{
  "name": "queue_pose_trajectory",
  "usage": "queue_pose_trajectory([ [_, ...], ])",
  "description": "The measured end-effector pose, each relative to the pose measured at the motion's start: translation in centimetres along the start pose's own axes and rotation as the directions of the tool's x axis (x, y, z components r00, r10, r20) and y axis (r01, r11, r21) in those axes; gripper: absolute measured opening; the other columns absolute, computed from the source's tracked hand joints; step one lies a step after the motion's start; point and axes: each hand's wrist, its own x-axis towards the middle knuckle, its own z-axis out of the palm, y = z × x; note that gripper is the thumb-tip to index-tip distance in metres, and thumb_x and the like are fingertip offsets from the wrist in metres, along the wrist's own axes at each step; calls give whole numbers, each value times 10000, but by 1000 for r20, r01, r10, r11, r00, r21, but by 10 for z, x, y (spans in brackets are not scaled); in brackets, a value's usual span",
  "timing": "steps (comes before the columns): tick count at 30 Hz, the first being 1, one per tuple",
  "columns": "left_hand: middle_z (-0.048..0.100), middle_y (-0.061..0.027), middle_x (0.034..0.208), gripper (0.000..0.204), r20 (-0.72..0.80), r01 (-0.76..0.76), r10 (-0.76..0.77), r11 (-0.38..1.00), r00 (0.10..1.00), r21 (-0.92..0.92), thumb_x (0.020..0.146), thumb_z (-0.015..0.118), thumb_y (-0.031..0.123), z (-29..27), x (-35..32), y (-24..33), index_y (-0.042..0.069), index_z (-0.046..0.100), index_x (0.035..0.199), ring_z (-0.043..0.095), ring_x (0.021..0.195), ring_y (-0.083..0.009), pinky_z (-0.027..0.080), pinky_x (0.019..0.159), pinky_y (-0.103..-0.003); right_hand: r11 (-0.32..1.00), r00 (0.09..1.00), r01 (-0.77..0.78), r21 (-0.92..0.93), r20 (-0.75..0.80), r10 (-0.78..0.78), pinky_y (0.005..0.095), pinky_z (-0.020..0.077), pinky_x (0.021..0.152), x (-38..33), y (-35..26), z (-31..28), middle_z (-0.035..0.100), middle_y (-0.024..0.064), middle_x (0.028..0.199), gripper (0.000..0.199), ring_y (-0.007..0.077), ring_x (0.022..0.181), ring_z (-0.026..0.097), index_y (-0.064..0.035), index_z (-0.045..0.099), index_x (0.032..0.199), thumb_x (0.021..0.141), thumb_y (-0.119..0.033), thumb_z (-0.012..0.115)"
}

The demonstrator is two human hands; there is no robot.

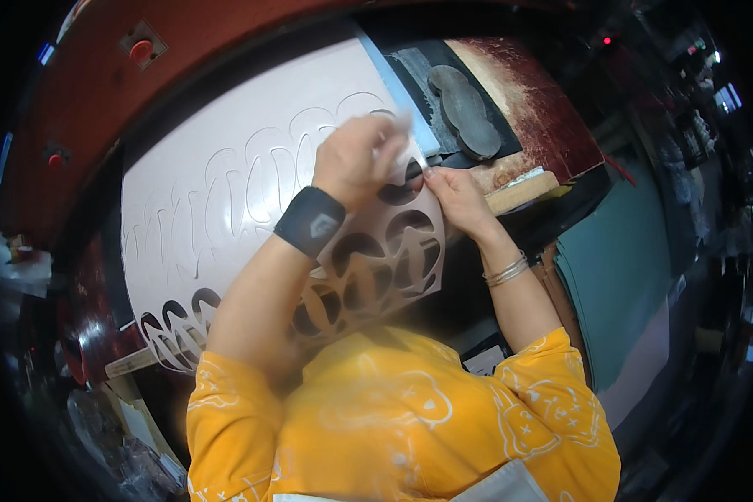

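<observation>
On the dark red press bed [552,109] lies a pale sheet [226,176] with oval cutouts; left hand [355,159] and right hand [456,192] pinch its edge beside teal sheets [619,259].

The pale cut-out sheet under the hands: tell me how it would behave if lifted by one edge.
The pale sheet would probably flop and sag: it looks thin and drapes over the bench edge. The near part is likely flimsy and tear-prone, since only narrow strips remain between the cut-out holes. It seems light; the left hand and right hand handle it with fingertips.
</observation>
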Motion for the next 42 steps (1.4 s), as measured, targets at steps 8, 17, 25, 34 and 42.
queue_pose_trajectory([
  [8, 477, -34, 627, 350, 127, 407, -397, 911, 909, -70, 743, 758, 305, -80, -25, -10, 55, 522, 677, 444, 625, -150, 389, 582, -303, 997, 979, -74, 0, 189, 73, 347, 500, 655, -11, -63, -25, 646, 114, 859, 215, 196, 729, 631, -7, 599, 966, 895, -209, 581],
  [17, 547, -142, 922, 531, -19, 147, -150, 928, 988, 343, 628, 796, 416, -7, -82, -9, 20, 553, 884, 497, 891, -322, 370, 843, -429, 437, 560, -752, 494, 828, 29, 190, 408, 484, 43, -47, 15, 611, 73, 902, 243, 95, 560, 538, -59, 551, 1054, 947, -276, 541],
  [25, 610, -48, 724, 270, 37, 506, -608, 625, 793, -595, 913, 615, 299, -41, -69, -43, 46, 565, 835, 575, 640, -145, 442, 576, -260, 889, 661, -441, 120, 713, 232, 218, 466, 497, 19, -80, -8, 648, 77, 813, 244, 109, 552, 600, -5, 567, 1091, 935, -191, 547],
  [34, 611, -58, 759, 156, -379, 185, -95, 960, 921, 208, 853, 655, 165, -112, -91, -47, 42, 569, 897, 568, 722, -206, 449, 685, -320, 913, 681, -384, 140, 711, 177, 221, 470, 533, 12, -116, 63, 614, 66, 838, 231, 103, 627, 605, 4, 543, 1056, 917, -179, 560],
  [42, 551, -100, 903, 477, 22, 78, -82, 988, 996, 136, 660, 794, 293, -61, -128, -57, 68, 545, 998, 506, 896, -300, 367, 845, -410, 399, 593, -758, 516, 799, 95, 184, 333, 369, 33, -82, 93, 453, 6, 789, 197, 95, 453, 480, -45, 464, 959, 958, -232, 526],
])
